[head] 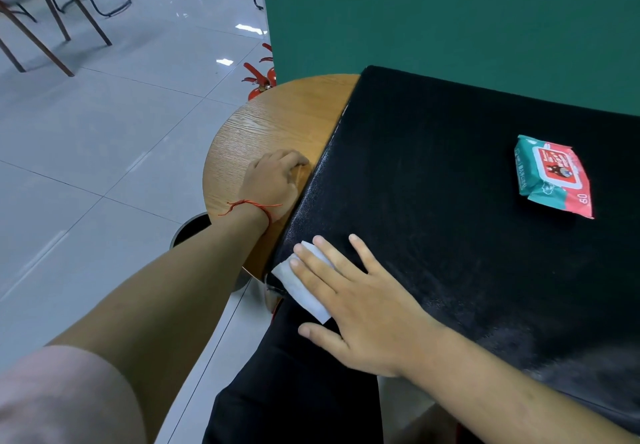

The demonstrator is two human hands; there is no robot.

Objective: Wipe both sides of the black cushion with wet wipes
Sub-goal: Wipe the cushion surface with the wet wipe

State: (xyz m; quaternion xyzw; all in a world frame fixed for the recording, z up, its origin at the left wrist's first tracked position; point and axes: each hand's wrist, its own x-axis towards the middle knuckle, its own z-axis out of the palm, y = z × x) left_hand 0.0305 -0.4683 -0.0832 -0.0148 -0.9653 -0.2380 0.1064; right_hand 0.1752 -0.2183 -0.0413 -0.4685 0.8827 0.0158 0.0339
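Leftmost, left hand [273,180] rested on table [263,121] against the left edge of cushion [450,201], fingers curled, tips hidden; grip on that edge could not be told. Cushion lay flat across the table. Wipe [304,284] was pressed onto its near-left corner under right hand [363,312], fingers spread flat. Pack [554,180] sat far right. Judged: top face underway, underside left.

My right hand [363,308] flat on the wet wipe [304,287] atop the black cushion [450,201], left hand [273,180] at its edge.
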